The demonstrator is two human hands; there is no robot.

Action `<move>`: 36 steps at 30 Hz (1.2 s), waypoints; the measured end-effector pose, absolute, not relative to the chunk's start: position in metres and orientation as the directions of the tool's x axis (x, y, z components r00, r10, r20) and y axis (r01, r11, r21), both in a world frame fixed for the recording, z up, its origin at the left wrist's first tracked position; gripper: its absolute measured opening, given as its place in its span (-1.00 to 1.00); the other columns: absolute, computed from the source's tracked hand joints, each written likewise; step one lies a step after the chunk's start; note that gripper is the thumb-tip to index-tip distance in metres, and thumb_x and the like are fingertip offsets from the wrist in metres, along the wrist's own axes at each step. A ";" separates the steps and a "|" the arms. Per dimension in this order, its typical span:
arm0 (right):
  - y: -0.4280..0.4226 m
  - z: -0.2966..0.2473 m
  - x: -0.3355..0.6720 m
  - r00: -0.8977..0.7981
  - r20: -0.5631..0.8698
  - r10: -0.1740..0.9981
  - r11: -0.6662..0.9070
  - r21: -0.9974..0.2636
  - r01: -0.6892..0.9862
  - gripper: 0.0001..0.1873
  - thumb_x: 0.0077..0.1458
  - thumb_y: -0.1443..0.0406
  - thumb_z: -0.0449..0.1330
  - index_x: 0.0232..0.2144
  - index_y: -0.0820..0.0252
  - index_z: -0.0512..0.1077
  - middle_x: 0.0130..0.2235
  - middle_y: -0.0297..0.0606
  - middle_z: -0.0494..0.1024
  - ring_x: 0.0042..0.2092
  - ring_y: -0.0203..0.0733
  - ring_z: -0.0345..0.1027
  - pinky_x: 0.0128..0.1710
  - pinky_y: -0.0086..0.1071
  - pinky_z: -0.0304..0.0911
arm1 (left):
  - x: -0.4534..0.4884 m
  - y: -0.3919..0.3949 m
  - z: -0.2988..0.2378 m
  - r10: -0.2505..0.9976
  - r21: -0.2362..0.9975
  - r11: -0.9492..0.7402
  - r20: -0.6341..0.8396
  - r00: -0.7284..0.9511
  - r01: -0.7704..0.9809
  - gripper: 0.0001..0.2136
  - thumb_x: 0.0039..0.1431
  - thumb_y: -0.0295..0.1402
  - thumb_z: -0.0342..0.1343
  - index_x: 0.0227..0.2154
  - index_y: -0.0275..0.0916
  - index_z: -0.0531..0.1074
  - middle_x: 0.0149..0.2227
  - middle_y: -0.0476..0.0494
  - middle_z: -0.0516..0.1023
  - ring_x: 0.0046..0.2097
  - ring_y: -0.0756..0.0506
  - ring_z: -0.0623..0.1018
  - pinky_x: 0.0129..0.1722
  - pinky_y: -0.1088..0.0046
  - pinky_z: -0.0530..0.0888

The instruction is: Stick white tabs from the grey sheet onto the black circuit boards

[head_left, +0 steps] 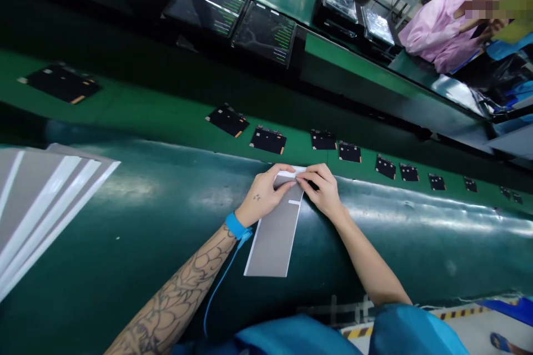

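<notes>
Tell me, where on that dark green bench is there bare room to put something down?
Bare bench lies between the stack of grey sheets and the grey strip that the left hand and right hand pinch at its far end. More bare room lies right of the right forearm. The green belt behind is crowded with a row of black boards.

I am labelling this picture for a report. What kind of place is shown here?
Probably an electronics assembly line in a factory. A long green conveyor belt carries a row of small black circuit boards. Both hands work on a flat grey rectangular sheet, and a blue anti-static wrist strap is worn.
</notes>
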State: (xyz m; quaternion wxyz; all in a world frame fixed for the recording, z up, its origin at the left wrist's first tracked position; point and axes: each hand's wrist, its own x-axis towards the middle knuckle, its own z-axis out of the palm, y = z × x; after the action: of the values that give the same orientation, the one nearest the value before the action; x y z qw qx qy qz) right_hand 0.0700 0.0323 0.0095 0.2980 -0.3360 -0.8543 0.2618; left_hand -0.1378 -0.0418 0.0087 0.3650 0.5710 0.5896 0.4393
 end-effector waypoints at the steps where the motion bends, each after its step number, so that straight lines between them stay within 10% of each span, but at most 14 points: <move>1: 0.034 0.009 0.071 -0.605 0.339 0.720 0.651 -0.632 0.420 -0.82 0.41 0.21 0.25 -0.04 -0.17 0.62 -0.11 -0.18 0.61 -0.07 0.07 0.51 -0.03 0.09 0.48 | -0.138 -0.041 0.008 0.994 0.937 -0.047 0.079 -0.078 0.345 -0.77 0.37 -0.28 0.25 0.04 -0.16 0.53 0.00 -0.16 0.72 -0.09 -0.20 0.70 -0.11 0.28 0.60; 21: 0.027 0.020 0.070 -0.657 0.313 0.686 0.695 -0.549 0.464 -0.82 0.46 0.18 0.17 -0.02 -0.15 0.57 -0.09 -0.17 0.65 -0.08 0.11 0.47 -0.10 0.07 0.35 | -0.136 -0.041 0.007 0.993 0.941 -0.059 0.088 -0.072 0.334 -0.81 0.37 -0.37 0.20 0.00 -0.18 0.55 -0.06 -0.15 0.73 -0.14 -0.17 0.70 -0.13 0.31 0.60; 36: 0.067 0.048 0.102 -0.612 0.172 0.772 0.496 -0.765 0.410 -0.79 0.49 0.09 0.11 -0.11 0.01 0.46 -0.11 -0.19 0.51 -0.10 -0.07 0.42 -0.08 -0.16 0.41 | -0.140 -0.046 0.012 0.994 0.919 -0.017 0.058 -0.092 0.393 -0.81 0.38 -0.23 0.23 -0.04 -0.15 0.56 -0.01 -0.18 0.73 -0.20 -0.19 0.69 -0.29 0.37 0.54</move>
State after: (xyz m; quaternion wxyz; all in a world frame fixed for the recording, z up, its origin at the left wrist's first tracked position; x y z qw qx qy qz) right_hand 0.1020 0.0670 0.0483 0.2566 -0.3577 -0.8260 0.3520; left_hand -0.1396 -0.0459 0.0119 0.3541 0.5732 0.6051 0.4243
